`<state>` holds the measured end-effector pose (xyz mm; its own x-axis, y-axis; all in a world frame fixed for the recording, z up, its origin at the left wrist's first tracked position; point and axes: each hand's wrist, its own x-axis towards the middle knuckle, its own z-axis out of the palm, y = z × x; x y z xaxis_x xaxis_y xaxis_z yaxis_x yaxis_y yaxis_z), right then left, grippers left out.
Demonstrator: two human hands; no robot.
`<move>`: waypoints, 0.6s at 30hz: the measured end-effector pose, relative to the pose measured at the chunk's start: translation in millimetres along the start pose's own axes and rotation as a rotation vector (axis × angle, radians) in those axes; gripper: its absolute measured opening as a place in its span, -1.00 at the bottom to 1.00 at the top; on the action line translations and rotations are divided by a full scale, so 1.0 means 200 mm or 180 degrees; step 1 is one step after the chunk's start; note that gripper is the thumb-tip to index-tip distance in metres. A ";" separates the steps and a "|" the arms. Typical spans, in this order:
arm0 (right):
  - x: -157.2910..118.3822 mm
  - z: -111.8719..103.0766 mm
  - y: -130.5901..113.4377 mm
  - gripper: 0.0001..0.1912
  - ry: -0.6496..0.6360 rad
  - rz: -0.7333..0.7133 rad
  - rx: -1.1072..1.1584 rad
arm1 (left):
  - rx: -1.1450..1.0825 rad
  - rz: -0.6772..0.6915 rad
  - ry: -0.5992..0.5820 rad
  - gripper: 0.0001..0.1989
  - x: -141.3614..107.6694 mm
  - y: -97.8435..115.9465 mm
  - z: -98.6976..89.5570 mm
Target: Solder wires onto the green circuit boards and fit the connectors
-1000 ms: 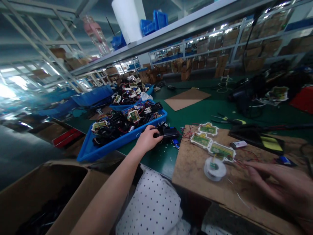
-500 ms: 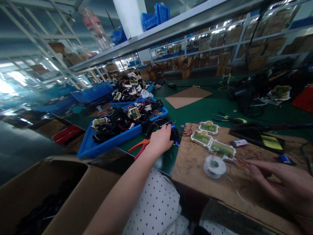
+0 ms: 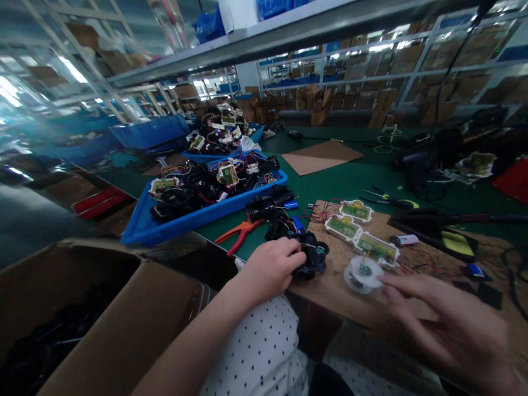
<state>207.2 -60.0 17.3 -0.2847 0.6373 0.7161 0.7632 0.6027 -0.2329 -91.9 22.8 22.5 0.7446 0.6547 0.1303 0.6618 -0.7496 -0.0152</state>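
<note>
My left hand (image 3: 274, 267) grips a black plastic housing (image 3: 312, 256) with small parts and wires in it, above the front left edge of the brown board (image 3: 325, 294). My right hand (image 3: 449, 319), somewhat blurred, has its fingers stretched out, the tips at the right rim of a clear plastic spool (image 3: 353, 279); whether they touch it I cannot tell. A small green piece (image 3: 364, 269) sits at the spool's centre. Behind it lie white-framed circuit boards (image 3: 377, 248) with red and black wires. Orange-handled pliers (image 3: 241, 234) lie left of the housing, beside more black housings (image 3: 268, 203) with blue cylinders.
A blue tray (image 3: 198, 224) heaped with wired black parts stands at the left, another behind it. A cardboard box (image 3: 136, 308) is below left. Toward the right are a white-wrapped cylinder (image 3: 404, 240), a black holder with a yellow pad (image 3: 457, 242) and yellow-handled tweezers (image 3: 396, 201).
My left hand has come back from the pile by the tray, bringing a black housing to the board's edge. My right hand has moved left from the red wires to the spool.
</note>
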 end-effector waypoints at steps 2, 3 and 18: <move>0.11 0.07 -0.11 -0.79 -0.0543 -0.0048 0.0101 | -0.0144 0.0190 -0.0068 -0.77 -0.02 0.03 0.03; 0.16 0.10 -0.14 -0.83 -0.0813 0.0083 0.0077 | -0.0201 0.0252 -0.0079 -0.73 -0.03 0.04 0.04; 0.43 0.36 -0.21 -0.84 -0.2692 0.0926 -0.0513 | -0.2591 -0.0939 0.0166 0.00 -0.05 0.12 0.07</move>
<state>109.0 4.2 42.4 -0.3502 0.9320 -0.0933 0.9254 0.3288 -0.1886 -82.6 0.6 6.7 0.5343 0.8430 0.0628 0.5438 -0.3996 0.7380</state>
